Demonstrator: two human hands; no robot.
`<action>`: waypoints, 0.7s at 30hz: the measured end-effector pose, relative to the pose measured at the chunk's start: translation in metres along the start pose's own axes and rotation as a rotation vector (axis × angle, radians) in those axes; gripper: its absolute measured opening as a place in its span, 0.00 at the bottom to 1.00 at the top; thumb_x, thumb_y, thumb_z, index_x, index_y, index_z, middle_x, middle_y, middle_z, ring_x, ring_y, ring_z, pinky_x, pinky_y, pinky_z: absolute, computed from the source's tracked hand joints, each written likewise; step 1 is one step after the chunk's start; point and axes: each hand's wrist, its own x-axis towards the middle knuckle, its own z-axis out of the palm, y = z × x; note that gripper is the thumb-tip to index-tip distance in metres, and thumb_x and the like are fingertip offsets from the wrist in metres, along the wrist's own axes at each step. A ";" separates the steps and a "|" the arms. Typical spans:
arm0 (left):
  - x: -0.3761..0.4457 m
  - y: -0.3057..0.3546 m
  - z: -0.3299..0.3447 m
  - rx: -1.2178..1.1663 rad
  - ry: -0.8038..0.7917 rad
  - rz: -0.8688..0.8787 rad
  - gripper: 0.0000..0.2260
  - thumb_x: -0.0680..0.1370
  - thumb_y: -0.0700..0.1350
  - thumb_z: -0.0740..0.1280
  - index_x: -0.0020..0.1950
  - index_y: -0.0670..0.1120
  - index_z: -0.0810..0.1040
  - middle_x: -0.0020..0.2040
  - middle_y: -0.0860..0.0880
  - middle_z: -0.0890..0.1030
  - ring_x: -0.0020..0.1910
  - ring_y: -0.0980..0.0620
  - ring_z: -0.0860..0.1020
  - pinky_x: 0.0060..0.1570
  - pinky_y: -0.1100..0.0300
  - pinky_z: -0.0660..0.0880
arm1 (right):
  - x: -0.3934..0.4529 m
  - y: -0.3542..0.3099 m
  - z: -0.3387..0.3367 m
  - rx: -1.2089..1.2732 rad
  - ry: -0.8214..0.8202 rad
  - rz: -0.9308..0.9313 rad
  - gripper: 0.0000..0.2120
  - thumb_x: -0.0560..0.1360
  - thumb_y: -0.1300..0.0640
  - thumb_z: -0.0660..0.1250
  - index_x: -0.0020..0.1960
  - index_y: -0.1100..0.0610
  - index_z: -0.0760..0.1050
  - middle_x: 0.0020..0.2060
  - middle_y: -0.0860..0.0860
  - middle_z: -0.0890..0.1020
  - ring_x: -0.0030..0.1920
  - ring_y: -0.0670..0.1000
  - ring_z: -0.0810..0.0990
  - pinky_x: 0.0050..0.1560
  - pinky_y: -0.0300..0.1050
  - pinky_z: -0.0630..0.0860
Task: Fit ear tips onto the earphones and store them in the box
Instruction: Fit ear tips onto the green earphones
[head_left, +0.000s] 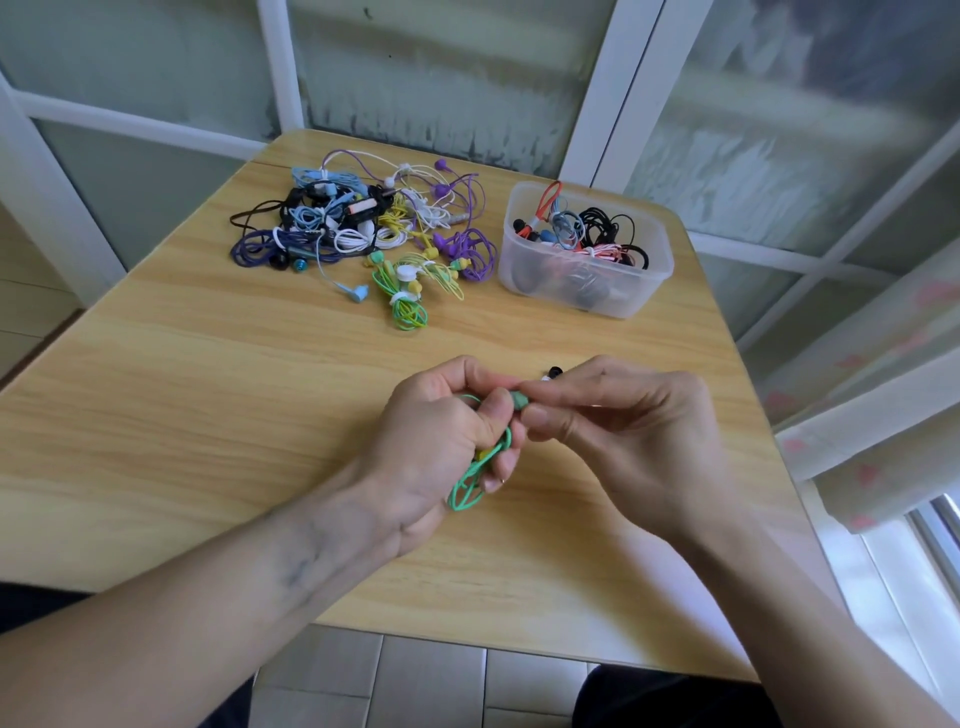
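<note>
My left hand (441, 436) grips a coiled mint-green earphone cable (475, 483), whose loops hang out below the fist. Its green earbud (519, 402) sticks out between thumb and forefinger. My right hand (613, 426) pinches the tip end of that earbud with thumb and forefinger. Small black and white ear tips (551, 373) lie on the wooden table (208, 395) just behind my right fingers. A clear plastic box (584, 291) at the back right holds several bundled earphones.
A tangled pile of earphones (363, 228) in purple, blue, white, yellow and black lies at the table's back centre, with a green-yellow bundle (408, 299) in front of it. White window frames stand behind, and a curtain (883, 395) hangs at the right.
</note>
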 end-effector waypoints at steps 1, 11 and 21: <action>0.000 -0.002 0.000 0.015 0.026 0.032 0.11 0.80 0.32 0.61 0.40 0.44 0.73 0.28 0.44 0.73 0.22 0.51 0.69 0.24 0.63 0.63 | -0.002 -0.001 0.001 -0.030 -0.010 0.001 0.08 0.69 0.60 0.77 0.47 0.51 0.86 0.38 0.50 0.85 0.39 0.50 0.85 0.43 0.46 0.82; 0.000 -0.006 0.002 0.240 0.088 0.255 0.11 0.79 0.30 0.62 0.40 0.42 0.75 0.28 0.45 0.75 0.22 0.50 0.69 0.22 0.65 0.65 | -0.002 -0.010 -0.003 -0.028 -0.023 0.071 0.08 0.68 0.63 0.77 0.41 0.50 0.84 0.35 0.48 0.86 0.35 0.49 0.85 0.41 0.42 0.82; -0.004 0.002 0.004 0.116 0.128 0.185 0.11 0.80 0.32 0.61 0.40 0.43 0.75 0.26 0.46 0.74 0.22 0.52 0.68 0.22 0.65 0.62 | -0.004 -0.002 0.015 -0.157 0.158 -0.053 0.04 0.68 0.55 0.78 0.42 0.51 0.85 0.36 0.46 0.85 0.37 0.50 0.83 0.40 0.52 0.79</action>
